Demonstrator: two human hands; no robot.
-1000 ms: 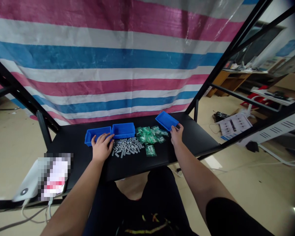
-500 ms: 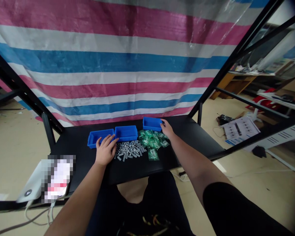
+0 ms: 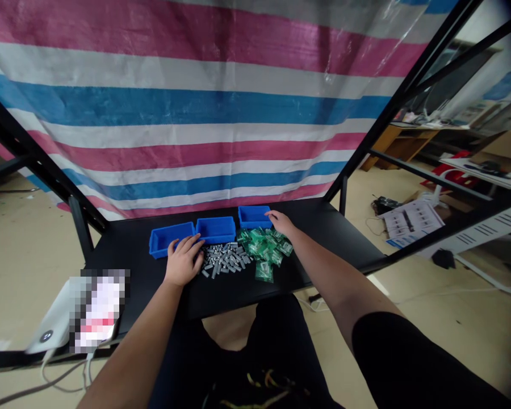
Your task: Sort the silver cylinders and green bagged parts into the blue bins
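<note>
Three blue plastic bins stand along the back of the black table: a left bin [image 3: 157,245], a middle bin [image 3: 215,239] and a right bin [image 3: 253,223]. My right hand [image 3: 282,223] has its fingers at the right wall of the right bin, gripping its edge; the fingertips are partly hidden. My left hand [image 3: 182,264] is open, fingers spread, in front of the left and middle bins and beside a pile of small grey metal cylinders [image 3: 223,261]. Green-printed plastic packets [image 3: 262,247] lie heaped in front of the right bin.
A pale power bank [image 3: 53,324] and a phone with a blurred screen [image 3: 100,318] lie at the table's left end, cables attached. Behind the table hangs a striped sheet [image 3: 213,108] on a black frame [image 3: 368,133]. A box [image 3: 413,221] sits on the floor at right.
The right bin has shifted left, closer to the middle bin, along with my right hand. My left hand has stayed nearly in place. The view has moved slightly.
</note>
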